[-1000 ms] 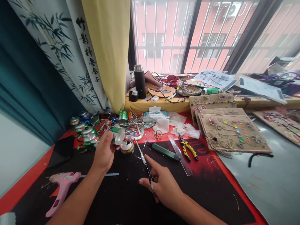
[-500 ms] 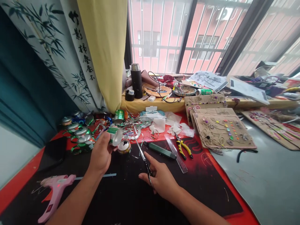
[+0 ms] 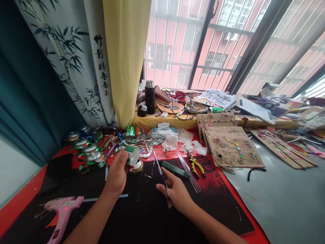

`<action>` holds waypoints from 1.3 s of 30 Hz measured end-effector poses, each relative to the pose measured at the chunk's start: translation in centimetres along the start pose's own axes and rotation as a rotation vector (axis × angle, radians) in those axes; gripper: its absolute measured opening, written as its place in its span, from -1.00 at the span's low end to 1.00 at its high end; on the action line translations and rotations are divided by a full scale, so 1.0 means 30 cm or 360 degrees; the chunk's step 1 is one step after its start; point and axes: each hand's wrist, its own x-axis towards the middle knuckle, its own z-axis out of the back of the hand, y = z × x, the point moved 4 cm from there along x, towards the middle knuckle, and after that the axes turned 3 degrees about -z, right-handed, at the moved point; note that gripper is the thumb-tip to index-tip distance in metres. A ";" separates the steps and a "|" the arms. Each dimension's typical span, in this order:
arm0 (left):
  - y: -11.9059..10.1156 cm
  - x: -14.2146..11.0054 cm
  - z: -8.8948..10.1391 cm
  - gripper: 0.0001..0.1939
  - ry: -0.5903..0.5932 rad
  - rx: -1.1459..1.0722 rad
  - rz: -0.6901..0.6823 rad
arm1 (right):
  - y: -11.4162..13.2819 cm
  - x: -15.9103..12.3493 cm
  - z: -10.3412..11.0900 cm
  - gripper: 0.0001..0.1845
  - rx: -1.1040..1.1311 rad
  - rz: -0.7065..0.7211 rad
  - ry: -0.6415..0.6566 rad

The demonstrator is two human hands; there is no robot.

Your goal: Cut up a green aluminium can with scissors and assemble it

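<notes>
A cut-open aluminium can (image 3: 132,155) is gripped in the left hand (image 3: 116,173), its fingers curled closely around it, at about 10 o'clock from the right hand (image 3: 175,193). The right fingers are drawn narrowly around the loops of a pair of long-bladed scissors (image 3: 160,173), whose tips point toward 11 o'clock. The can is best steadied with the fingers clear of its sharp cut edge. Nearby are counted one pink glue gun (image 3: 63,211), one pair of yellow-handled pliers (image 3: 196,168), one clear ruler (image 3: 189,173) and four silver can discs (image 3: 90,147).
</notes>
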 end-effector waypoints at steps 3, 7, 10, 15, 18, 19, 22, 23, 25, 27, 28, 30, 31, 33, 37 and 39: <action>-0.004 0.002 0.002 -0.31 -0.0008 -0.0012 0.0012 | 0.005 -0.017 0.018 -0.02 -0.0075 -0.0049 0.0009; -0.007 0.005 -0.001 -0.33 0.0025 -0.0018 0.0015 | -0.012 -0.068 0.054 -0.06 -0.0279 -0.0121 0.0022; -0.005 0.003 -0.005 -0.35 0.0052 -0.0008 0.0013 | -0.025 -0.112 0.088 -0.08 -0.0399 -0.0178 -0.0008; 0.006 -0.004 -0.010 -0.36 0.0053 -0.0008 0.0021 | 0.002 -0.174 0.128 -0.07 -0.0780 -0.0224 0.0030; 0.016 -0.006 -0.013 -0.37 0.0068 0.0005 0.0039 | 0.036 -0.196 0.137 -0.07 -0.1154 -0.0202 0.0073; 0.019 -0.007 -0.013 -0.36 0.0058 0.0007 0.0050 | 0.046 -0.199 0.139 -0.06 -0.1298 -0.0193 0.0073; 0.028 -0.007 -0.012 -0.34 0.0023 0.0000 0.0091 | 0.072 -0.195 0.145 -0.02 -0.1655 -0.0182 0.0067; 0.029 -0.007 -0.012 -0.34 0.0020 -0.0004 0.0105 | 0.080 -0.191 0.146 -0.03 -0.1738 -0.0185 0.0074; 0.029 -0.007 -0.012 -0.33 0.0014 -0.0008 0.0133 | 0.097 -0.183 0.147 -0.03 -0.1864 -0.0189 0.0110; 0.025 -0.007 -0.010 -0.31 -0.0007 -0.0006 0.0150 | 0.114 -0.177 0.144 -0.01 -0.1961 -0.0170 0.0169; 0.023 -0.006 -0.009 -0.30 -0.0019 -0.0007 0.0152 | 0.120 -0.175 0.140 0.01 -0.1996 -0.0158 0.0202; 0.019 -0.006 -0.009 -0.31 -0.0015 -0.0015 0.0148 | 0.129 -0.176 0.131 0.06 -0.2037 -0.0137 0.0275; 0.018 -0.007 -0.010 -0.33 -0.0003 -0.0020 0.0143 | 0.132 -0.177 0.126 0.09 -0.2051 -0.0127 0.0309; 0.017 -0.008 -0.015 -0.34 0.0030 -0.0022 0.0142 | 0.138 -0.178 0.118 0.14 -0.2087 -0.0102 0.0377; 0.018 -0.011 -0.017 -0.35 0.0037 -0.0008 0.0156 | 0.160 -0.172 0.121 0.16 -0.2216 -0.0091 0.0481; 0.021 -0.009 -0.013 -0.34 0.0037 -0.0006 0.0161 | 0.178 -0.166 0.128 0.11 -0.2283 -0.0071 0.0515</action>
